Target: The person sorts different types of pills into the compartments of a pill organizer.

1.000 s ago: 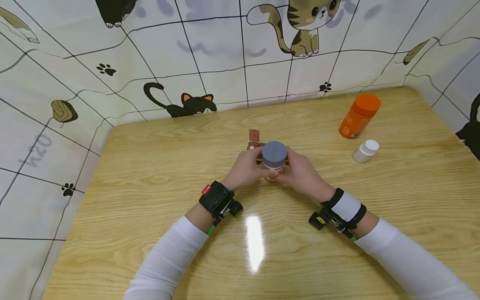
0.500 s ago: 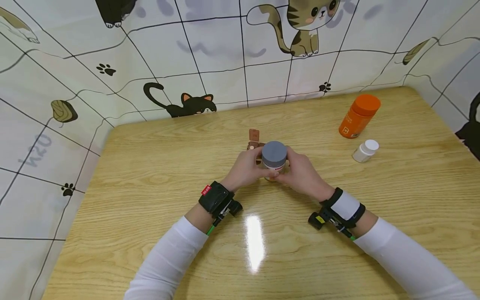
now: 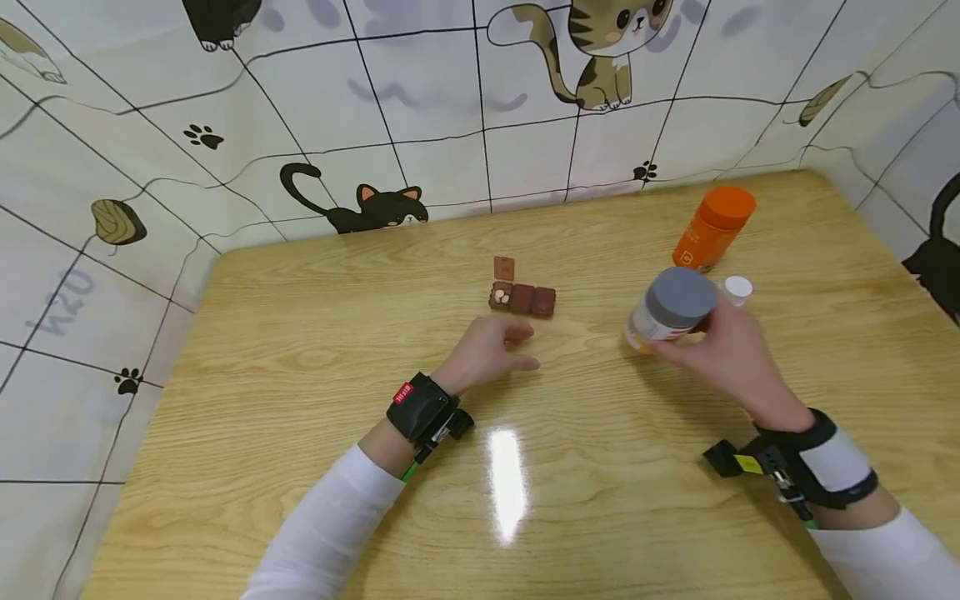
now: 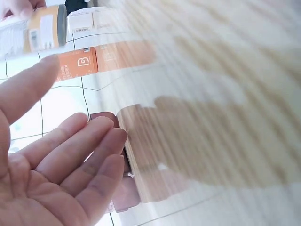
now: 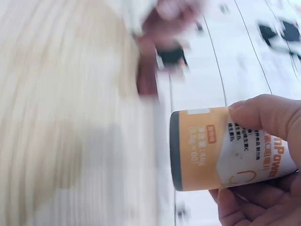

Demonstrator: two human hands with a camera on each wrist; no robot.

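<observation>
My right hand [image 3: 738, 362] grips a supplement bottle [image 3: 651, 327] with a grey lid, thumb on one side and fingers on the other. In the right wrist view its orange and white label [image 5: 202, 150] is visible, and it is clear of the table. On the left, my left hand [image 3: 483, 354] is held with loosely bent fingers and nothing in them. Just beyond those fingers lies a brown pill box [image 3: 522, 300] made of small compartments. Its left compartment has its lid [image 3: 504, 268] folded back, and pale tablets [image 3: 501, 297] lie inside.
At the back right stands an orange jar [image 3: 714, 229] with an orange lid. A small white bottle [image 3: 738, 290] is next to it, partly hidden behind my right hand. A cat-patterned cloth wall [image 3: 450, 100] borders the wooden table [image 3: 300, 333] at the back and sides.
Both hands were around the bottle by the pill box. My left hand has let go, and my right hand has carried the bottle to the right, uncovering the pill box.
</observation>
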